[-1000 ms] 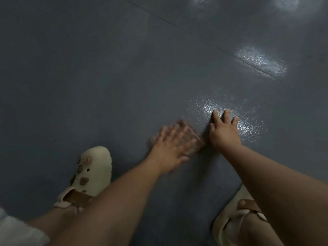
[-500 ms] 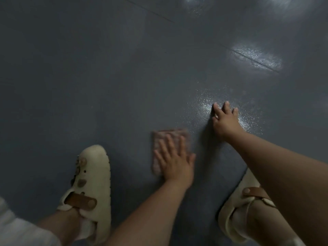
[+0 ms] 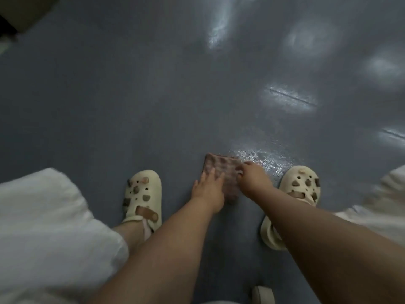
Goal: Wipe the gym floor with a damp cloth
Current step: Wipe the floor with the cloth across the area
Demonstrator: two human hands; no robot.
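dark grey gym floor [image 3: 109, 106], glossy, wet patch [image 3: 260, 157] lit by ceiling glare. one brown cloth [image 3: 221, 170] is laid between two cream clogs [image 3: 143, 195], pressed flat by the left hand [image 3: 208, 189], its edge pinched by the right hand [image 3: 252, 178].

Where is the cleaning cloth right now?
In the head view, the cloth lies flat on the floor between the two shoes, under the left hand, with the right hand at its right edge.
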